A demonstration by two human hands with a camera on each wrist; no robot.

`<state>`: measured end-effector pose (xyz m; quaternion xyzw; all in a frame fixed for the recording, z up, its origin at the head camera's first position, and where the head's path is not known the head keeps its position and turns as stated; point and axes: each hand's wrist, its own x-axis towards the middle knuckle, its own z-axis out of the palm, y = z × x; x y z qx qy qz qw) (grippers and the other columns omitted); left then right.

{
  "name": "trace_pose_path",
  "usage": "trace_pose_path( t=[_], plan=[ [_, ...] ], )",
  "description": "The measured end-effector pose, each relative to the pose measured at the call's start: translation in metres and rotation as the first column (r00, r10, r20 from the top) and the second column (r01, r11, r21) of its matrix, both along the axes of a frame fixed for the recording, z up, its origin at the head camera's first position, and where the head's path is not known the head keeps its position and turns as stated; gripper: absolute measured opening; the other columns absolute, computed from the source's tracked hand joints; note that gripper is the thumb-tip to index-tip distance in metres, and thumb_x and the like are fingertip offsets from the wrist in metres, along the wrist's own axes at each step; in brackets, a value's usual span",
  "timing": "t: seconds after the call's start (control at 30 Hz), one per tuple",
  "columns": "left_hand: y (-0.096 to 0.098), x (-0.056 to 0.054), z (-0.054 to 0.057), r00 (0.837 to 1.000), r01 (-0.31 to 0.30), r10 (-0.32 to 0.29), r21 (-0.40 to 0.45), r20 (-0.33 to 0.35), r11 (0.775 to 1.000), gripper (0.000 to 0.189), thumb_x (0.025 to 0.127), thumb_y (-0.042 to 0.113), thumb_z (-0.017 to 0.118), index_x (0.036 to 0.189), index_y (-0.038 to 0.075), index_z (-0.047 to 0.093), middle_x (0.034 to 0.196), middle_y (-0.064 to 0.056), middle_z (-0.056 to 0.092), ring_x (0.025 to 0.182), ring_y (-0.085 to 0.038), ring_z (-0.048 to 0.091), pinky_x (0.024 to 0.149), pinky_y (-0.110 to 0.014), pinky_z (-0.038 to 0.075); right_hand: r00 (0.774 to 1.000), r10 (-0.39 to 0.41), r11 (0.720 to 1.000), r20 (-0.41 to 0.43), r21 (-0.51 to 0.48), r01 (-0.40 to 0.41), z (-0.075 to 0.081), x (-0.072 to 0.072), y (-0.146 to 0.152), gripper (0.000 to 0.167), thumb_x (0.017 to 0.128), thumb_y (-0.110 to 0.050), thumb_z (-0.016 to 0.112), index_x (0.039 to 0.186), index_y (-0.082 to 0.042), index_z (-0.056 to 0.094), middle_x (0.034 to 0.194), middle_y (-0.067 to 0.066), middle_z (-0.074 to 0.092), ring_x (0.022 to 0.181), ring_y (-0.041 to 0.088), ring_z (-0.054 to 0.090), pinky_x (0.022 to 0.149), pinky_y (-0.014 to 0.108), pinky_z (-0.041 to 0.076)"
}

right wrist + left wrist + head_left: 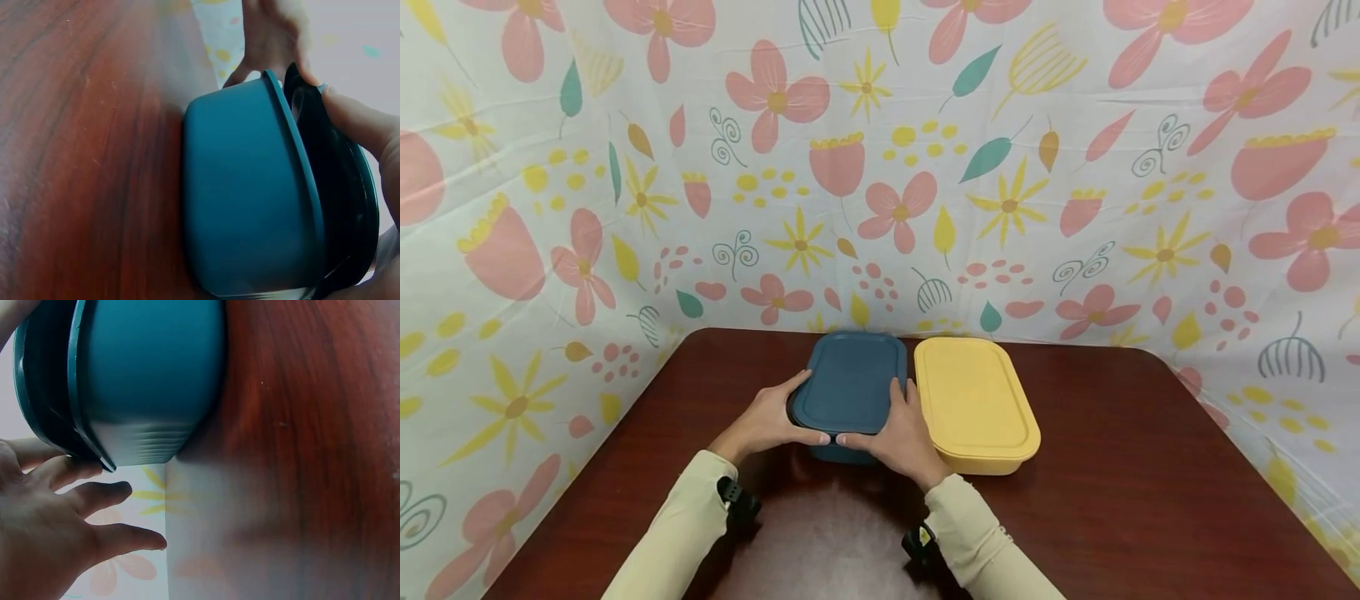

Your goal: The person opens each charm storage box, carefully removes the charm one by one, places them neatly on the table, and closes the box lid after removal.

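Note:
A dark blue lid sits tilted over a blue rectangular container, its near edge raised with a dark gap below it, as both wrist views show. My left hand holds the lid at its near left corner, thumb along the front edge and fingers at the left side. At the near right corner my right hand grips the lid, thumb on the front edge and fingers along the right side. The two thumb tips are close together at the front. The inside of the container is hidden.
A yellow container with a yellow lid on it stands just right of the blue one. Both rest on a dark red-brown wooden table. A flower-patterned cloth hangs behind the table and along its sides.

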<state>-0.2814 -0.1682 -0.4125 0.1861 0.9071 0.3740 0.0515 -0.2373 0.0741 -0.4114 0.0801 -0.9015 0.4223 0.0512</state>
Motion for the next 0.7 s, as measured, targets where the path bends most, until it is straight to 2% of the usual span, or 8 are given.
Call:
trace_pose_path(
  t=[0.17,0.4,0.7],
  plan=[
    [0.0013,-0.0001,0.0022,1.000,-0.009,0.009,-0.006,-0.002,1.000,0.117,0.070,0.055,0.086,0.161,0.013,0.026,0.159,-0.017,0.040,0.138,-0.037,0.050,0.108,-0.057,0.047,1.000,0.007,1.000,0.005,0.024,-0.007,0.0052,0.0007,0.0019,0.124,0.072,-0.054,0.086,0.157,0.008,0.020,0.164,0.032,0.013,0.150,0.048,0.026,0.113,0.059,0.041],
    [0.0013,0.0031,-0.0006,0.999,-0.027,0.026,0.004,0.025,1.000,0.115,0.070,0.054,0.087,0.160,0.013,0.028,0.159,-0.017,0.041,0.137,-0.036,0.051,0.107,-0.056,0.048,1.000,0.005,0.999,0.024,0.052,-0.006,0.0031,0.0032,0.0015,0.123,0.072,-0.055,0.085,0.157,0.008,0.021,0.163,0.033,0.014,0.150,0.048,0.027,0.112,0.058,0.043],
    [0.0016,-0.0005,0.0083,1.000,-0.026,0.026,-0.006,0.010,1.000,0.116,0.069,0.056,0.087,0.160,0.014,0.029,0.159,-0.018,0.040,0.138,-0.037,0.050,0.107,-0.057,0.047,0.999,0.030,0.995,0.036,0.091,-0.033,0.0108,-0.0018,0.0074,0.125,0.071,-0.056,0.086,0.157,0.007,0.020,0.164,0.032,0.014,0.149,0.048,0.029,0.110,0.057,0.045]
  ],
)
